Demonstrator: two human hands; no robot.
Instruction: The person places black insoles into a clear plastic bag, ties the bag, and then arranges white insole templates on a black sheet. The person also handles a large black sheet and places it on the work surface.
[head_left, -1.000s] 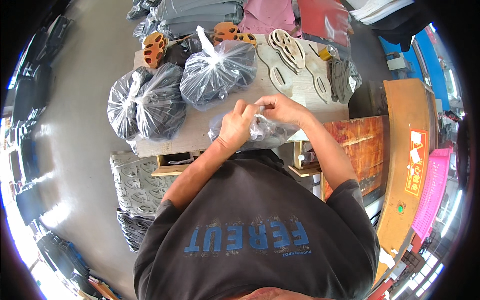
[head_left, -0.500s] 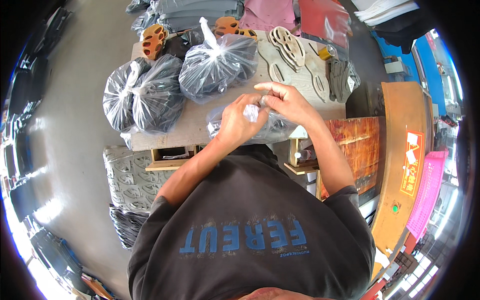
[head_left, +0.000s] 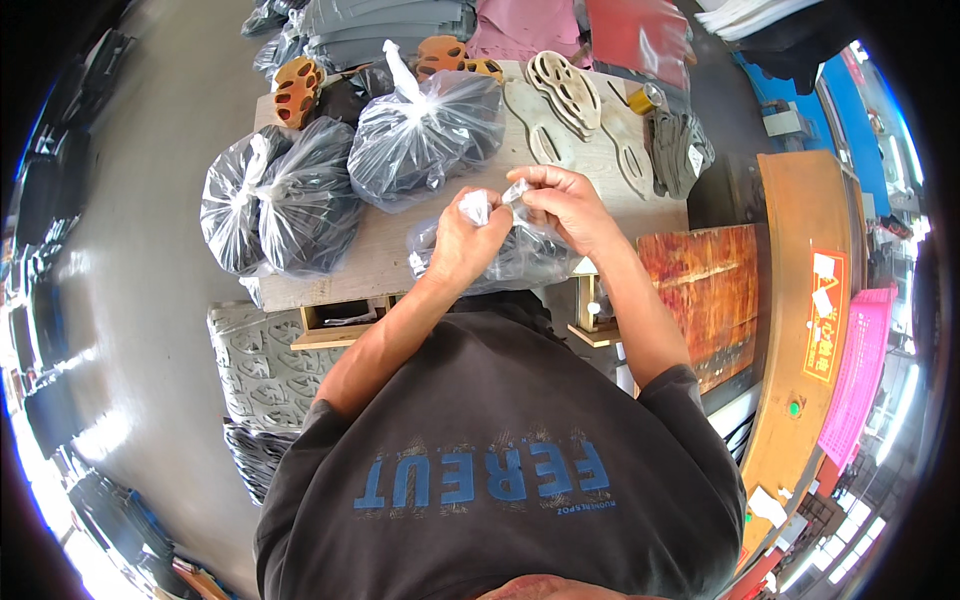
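A clear plastic bag [head_left: 530, 260] with dark contents lies at the table's near edge, under my hands. My left hand [head_left: 462, 240] is closed round its gathered neck, and a crumpled whitish piece pokes out above the fist. To the right, my right hand [head_left: 570, 208] pinches a twisted strip of the plastic between thumb and forefinger, close to the left fingers. Beyond them stands a knotted clear bag [head_left: 430, 135] full of dark pieces. Left of that sit more tied clear bags [head_left: 290, 200], pressed together.
Flat pale templates [head_left: 570, 95] lie at the table's far right, near a yellow roll [head_left: 645, 98] and a dark bundle [head_left: 680, 152]. Orange perforated pieces [head_left: 297, 92] rest at the back left. An open drawer [head_left: 345, 325] juts below the table [head_left: 400, 250].
My hands have drawn slightly apart, and the twisted plastic strip now shows in my right fingers. The white piece at my left fist sits further left. The whole view has shifted slightly.
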